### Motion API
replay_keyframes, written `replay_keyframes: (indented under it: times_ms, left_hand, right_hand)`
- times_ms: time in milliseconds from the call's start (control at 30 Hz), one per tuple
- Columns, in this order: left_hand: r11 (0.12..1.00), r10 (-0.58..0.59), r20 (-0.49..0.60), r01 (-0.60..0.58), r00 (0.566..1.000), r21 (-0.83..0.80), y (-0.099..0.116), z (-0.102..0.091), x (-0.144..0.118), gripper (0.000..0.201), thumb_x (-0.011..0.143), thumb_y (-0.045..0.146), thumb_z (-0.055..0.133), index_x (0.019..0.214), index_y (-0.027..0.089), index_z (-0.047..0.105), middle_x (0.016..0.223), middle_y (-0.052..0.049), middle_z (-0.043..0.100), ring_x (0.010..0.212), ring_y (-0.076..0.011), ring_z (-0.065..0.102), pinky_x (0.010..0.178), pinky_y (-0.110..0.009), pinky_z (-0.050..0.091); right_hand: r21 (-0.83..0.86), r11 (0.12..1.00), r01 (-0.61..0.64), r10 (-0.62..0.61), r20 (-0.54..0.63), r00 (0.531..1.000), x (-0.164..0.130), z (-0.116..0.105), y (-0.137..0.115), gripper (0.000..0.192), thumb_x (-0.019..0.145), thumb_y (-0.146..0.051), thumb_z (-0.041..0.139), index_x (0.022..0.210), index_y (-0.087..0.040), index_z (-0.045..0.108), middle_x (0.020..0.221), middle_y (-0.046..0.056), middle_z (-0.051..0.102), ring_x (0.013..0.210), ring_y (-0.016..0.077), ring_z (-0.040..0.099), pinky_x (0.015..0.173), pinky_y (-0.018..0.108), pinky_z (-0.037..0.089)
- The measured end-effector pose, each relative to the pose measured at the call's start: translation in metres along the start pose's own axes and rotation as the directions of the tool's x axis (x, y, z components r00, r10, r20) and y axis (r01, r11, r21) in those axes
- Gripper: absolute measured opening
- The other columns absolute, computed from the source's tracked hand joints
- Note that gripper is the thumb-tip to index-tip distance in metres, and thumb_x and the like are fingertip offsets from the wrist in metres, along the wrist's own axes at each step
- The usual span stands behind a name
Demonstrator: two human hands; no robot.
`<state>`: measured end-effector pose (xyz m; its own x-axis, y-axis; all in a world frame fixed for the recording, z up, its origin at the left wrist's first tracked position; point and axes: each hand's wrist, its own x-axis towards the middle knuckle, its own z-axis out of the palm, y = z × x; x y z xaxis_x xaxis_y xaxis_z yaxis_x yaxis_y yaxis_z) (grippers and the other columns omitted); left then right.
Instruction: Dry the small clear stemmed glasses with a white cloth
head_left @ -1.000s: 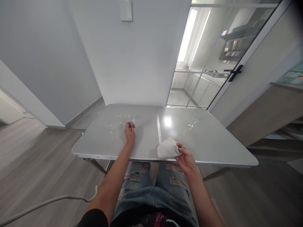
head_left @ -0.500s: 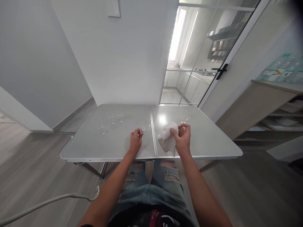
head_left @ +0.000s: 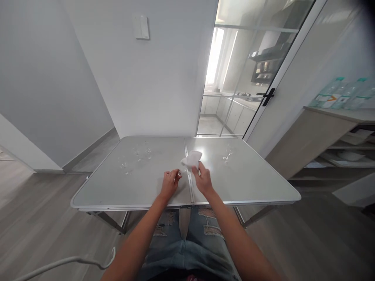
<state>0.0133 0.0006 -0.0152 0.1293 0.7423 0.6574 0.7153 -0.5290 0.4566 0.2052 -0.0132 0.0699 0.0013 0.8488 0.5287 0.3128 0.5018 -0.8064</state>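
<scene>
Spanning a white-walled room beside a glass door [head_left: 234,78], the grey surface [head_left: 252,183] is carrying glasses; both hands, earlier apart, are now meeting mid-surface, left hand [head_left: 170,183] pinching a glass [head_left: 178,173], right hand [head_left: 202,180] gripping a white cloth [head_left: 191,159].

A small clear glass [head_left: 179,173] sits low over the grey table's middle seam, pinched by its stem. A crumpled white cloth [head_left: 191,159] rises just above it, touching its rim.

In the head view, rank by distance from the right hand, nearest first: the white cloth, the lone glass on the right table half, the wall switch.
From the right hand:
1. White cloth, gripped by it above the table's centre seam.
2. Lone glass, to its right on the right half.
3. Wall switch, high on the wall, far left.
</scene>
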Motion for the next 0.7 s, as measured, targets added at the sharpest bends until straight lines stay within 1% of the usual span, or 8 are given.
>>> replay_keyframes:
  times_ms: [100,167,233,300,367,433,567,700]
  left_hand:
    - [0.999,-0.033,-0.022,0.034,0.999,0.017,-0.003,0.0,0.0,0.02,0.098,0.023,0.052,0.117,0.023,0.058,0.096,-0.007,0.074,0.082,-0.021,0.066,0.085,-0.038,0.037]
    - [0.999,-0.033,-0.018,0.034,0.999,0.028,-0.003,-0.001,0.001,0.022,0.097,0.017,0.051,0.117,0.023,0.059,0.096,-0.006,0.075,0.081,-0.0207,0.067,0.088,-0.039,0.037]
    - [0.999,-0.01,0.015,0.01,1.0,0.032,-0.002,-0.001,0.001,0.025,0.095,0.013,0.05,0.116,0.023,0.06,0.096,-0.007,0.076,0.082,-0.0203,0.068,0.09,-0.04,0.037]
    - [0.999,0.022,0.059,-0.024,0.998,0.029,0.0,-0.002,0.002,0.026,0.095,0.013,0.049,0.116,0.022,0.061,0.095,-0.007,0.076,0.082,-0.02,0.069,0.09,-0.04,0.037]
    - [0.998,0.051,0.095,-0.054,0.994,0.026,0.002,-0.002,0.001,0.026,0.096,0.013,0.048,0.117,0.022,0.061,0.093,-0.007,0.076,0.082,-0.02,0.069,0.09,-0.04,0.038]
    - [0.997,0.079,0.131,-0.081,0.988,0.015,0.005,-0.003,0.0,0.025,0.096,0.014,0.049,0.116,0.022,0.062,0.091,-0.007,0.076,0.081,-0.02,0.069,0.089,-0.04,0.039]
    - [0.993,0.109,0.218,-0.095,0.97,-0.073,0.007,-0.008,-0.003,0.022,0.093,0.021,0.056,0.113,0.021,0.067,0.086,-0.008,0.076,0.075,-0.0201,0.066,0.082,-0.037,0.044]
    - [0.977,0.007,0.303,0.059,0.953,-0.205,0.013,-0.017,-0.003,0.022,0.087,0.03,0.065,0.107,0.022,0.072,0.081,-0.006,0.075,0.075,-0.0205,0.064,0.077,-0.035,0.047]
  right_hand:
    - [-0.101,0.989,0.112,-0.1,0.12,0.988,-0.011,0.004,0.006,0.023,0.096,-0.042,0.053,0.084,-0.023,0.053,0.079,0.004,0.057,0.08,0.0215,0.053,0.075,0.033,0.043]
    - [-0.068,0.989,0.133,-0.114,0.234,0.965,-0.01,-0.002,0.012,0.015,0.093,-0.037,0.058,0.094,-0.022,0.055,0.089,0.006,0.061,0.087,0.0228,0.055,0.082,0.036,0.045]
    - [0.051,0.996,0.08,-0.093,0.386,0.918,-0.004,-0.014,0.018,0.018,0.092,-0.031,0.056,0.107,-0.022,0.053,0.094,0.005,0.062,0.087,0.0205,0.057,0.083,0.035,0.047]
    - [0.166,0.986,0.0,-0.087,0.519,0.85,0.003,-0.028,0.024,0.021,0.094,-0.026,0.05,0.115,-0.022,0.049,0.095,0.003,0.063,0.085,0.0179,0.059,0.08,0.032,0.049]
    - [0.182,0.983,-0.007,-0.106,0.602,0.792,0.006,-0.039,0.028,0.027,0.095,-0.023,0.047,0.122,-0.022,0.046,0.098,0.004,0.064,0.086,0.0174,0.061,0.081,0.032,0.05]
    - [0.1,0.993,0.067,-0.116,0.645,0.755,0.004,-0.045,0.031,0.037,0.094,-0.019,0.049,0.131,-0.022,0.044,0.102,0.005,0.066,0.088,0.0183,0.062,0.086,0.035,0.051]
    - [-0.119,0.968,0.219,-0.084,0.67,0.738,-0.004,-0.045,0.033,0.067,0.092,-0.016,0.054,0.154,-0.031,0.034,0.117,0.009,0.068,0.102,0.0243,0.064,0.093,0.042,0.051]
    - [-0.148,0.942,0.3,-0.116,0.695,0.71,-0.008,-0.046,0.032,0.07,0.093,-0.015,0.055,0.157,-0.035,0.033,0.123,0.009,0.069,0.111,0.0271,0.063,0.093,0.042,0.052]
